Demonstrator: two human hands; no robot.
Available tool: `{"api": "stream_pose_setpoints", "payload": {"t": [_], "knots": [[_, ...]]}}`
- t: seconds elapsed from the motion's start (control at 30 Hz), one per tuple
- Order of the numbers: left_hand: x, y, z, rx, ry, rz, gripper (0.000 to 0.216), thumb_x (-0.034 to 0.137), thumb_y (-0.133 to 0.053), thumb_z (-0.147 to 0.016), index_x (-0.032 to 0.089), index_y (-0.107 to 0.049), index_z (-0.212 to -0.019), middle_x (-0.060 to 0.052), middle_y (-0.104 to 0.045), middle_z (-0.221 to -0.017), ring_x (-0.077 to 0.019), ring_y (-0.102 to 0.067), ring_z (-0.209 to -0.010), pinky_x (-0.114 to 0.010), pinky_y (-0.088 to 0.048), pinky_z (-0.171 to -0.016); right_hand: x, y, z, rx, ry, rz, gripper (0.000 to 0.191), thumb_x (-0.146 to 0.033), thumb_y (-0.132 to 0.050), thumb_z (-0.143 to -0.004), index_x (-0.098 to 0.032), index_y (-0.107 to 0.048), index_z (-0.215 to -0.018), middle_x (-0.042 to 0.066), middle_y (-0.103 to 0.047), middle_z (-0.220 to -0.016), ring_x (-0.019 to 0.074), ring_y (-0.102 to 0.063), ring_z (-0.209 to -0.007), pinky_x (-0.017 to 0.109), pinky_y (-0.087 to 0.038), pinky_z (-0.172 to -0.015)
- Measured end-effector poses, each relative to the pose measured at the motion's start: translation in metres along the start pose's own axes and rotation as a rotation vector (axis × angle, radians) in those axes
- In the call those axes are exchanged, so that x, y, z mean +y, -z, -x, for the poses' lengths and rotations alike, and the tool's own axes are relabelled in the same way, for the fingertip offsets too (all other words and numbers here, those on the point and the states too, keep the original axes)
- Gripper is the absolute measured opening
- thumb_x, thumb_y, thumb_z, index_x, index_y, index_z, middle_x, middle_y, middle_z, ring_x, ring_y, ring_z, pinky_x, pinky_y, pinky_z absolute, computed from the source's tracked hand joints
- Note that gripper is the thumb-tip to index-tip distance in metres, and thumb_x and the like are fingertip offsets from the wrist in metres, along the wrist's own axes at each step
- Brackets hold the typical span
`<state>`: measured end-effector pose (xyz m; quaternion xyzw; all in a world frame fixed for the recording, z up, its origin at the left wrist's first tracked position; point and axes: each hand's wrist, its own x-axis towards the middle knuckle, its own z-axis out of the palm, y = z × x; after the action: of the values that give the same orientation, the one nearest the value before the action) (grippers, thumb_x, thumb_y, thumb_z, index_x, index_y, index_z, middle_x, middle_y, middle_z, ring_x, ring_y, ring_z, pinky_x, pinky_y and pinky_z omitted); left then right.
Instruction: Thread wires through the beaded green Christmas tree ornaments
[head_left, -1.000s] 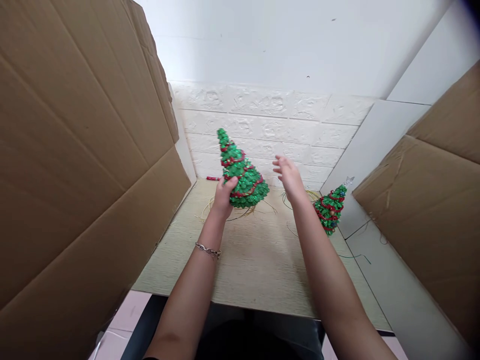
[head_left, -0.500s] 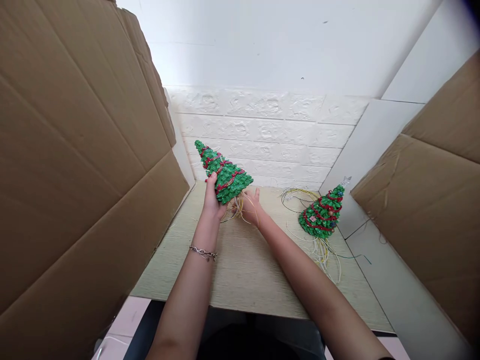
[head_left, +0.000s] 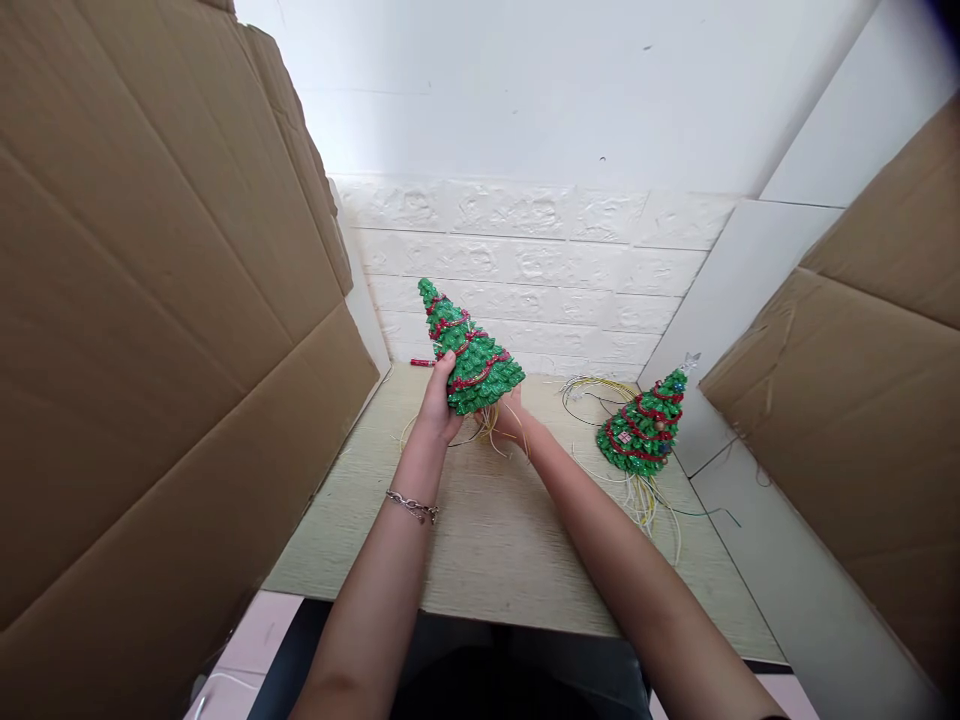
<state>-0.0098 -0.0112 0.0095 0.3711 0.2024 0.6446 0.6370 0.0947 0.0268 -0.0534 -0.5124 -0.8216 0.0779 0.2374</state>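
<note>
My left hand (head_left: 441, 402) is closed around the side of a small green Christmas tree (head_left: 480, 362) with red garlands, its thumb across the branches. The tree is held above the table, tilted with its tip up and to the left. Thin white and yellow wires (head_left: 489, 428) hang out from under its base. Just below and behind the base is my right hand (head_left: 513, 412), by the wires; its fingers are mostly hidden by the tree and wires. A second decorated Christmas tree (head_left: 642, 432) with a silver star stands on the table to the right, wires spilling from its base.
A coil of yellow and black wire (head_left: 600, 385) lies at the back of the table (head_left: 510, 560). Behind the held tree is a red stick-like object (head_left: 422, 362). Cardboard (head_left: 165, 330) walls in the left, more cardboard (head_left: 862, 400) the right, and a white brick-pattern wall (head_left: 525, 255) the back.
The held tree and my left hand have shifted to the right, and the tree is a little more upright. My right hand has gone further behind the base. The red object now shows.
</note>
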Motion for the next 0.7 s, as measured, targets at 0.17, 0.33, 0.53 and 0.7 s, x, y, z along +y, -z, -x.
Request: {"api": "stream_pose_setpoints", "payload": {"t": [0.17,0.33,0.53,0.7], "knots": [[0.002,0.0,0.001,0.0,0.009,0.042,0.039,0.043,-0.061,-0.074,0.016,-0.065,-0.101,-0.008,-0.07,-0.104,-0.0274,-0.059,-0.112,-0.044,-0.042,-0.101,0.014,0.052,0.005,-0.163,-0.219,-0.001,0.018,-0.017,-0.046,-0.083,-0.02,-0.064,-0.086,0.009,-0.069,-0.093,0.024,-0.061,-0.093,0.045,-0.038,-0.094],[0.001,0.0,0.001,-0.019,0.042,0.054,0.038,0.042,-0.06,-0.075,0.016,-0.065,-0.103,-0.007,-0.07,-0.104,-0.0263,-0.06,-0.109,-0.043,-0.043,-0.1,0.027,0.102,0.018,0.023,-0.391,-0.004,0.033,-0.028,-0.032,-0.091,-0.014,-0.058,-0.106,0.014,-0.066,-0.104,0.0209,-0.059,-0.093,0.028,-0.042,-0.076],[-0.002,0.002,0.001,0.017,0.133,0.062,0.043,0.049,-0.066,-0.072,0.019,-0.065,-0.102,-0.006,-0.07,-0.104,-0.0257,-0.061,-0.107,-0.041,-0.047,-0.095,0.018,0.148,0.036,0.394,-0.345,-0.093,0.025,-0.03,-0.046,-0.082,-0.016,-0.066,-0.079,0.004,-0.065,-0.072,0.0179,-0.056,-0.071,0.028,-0.038,-0.068],[-0.006,0.014,-0.002,0.0,0.292,0.065,0.05,0.058,-0.068,-0.065,0.021,-0.065,-0.1,-0.007,-0.07,-0.102,-0.0274,-0.063,-0.102,-0.043,-0.05,-0.09,-0.008,0.166,0.051,0.656,-0.247,-0.217,0.029,-0.03,-0.04,-0.086,-0.018,-0.065,-0.091,0.004,-0.063,-0.075,0.0167,-0.054,-0.069,0.028,-0.037,-0.065]]}}
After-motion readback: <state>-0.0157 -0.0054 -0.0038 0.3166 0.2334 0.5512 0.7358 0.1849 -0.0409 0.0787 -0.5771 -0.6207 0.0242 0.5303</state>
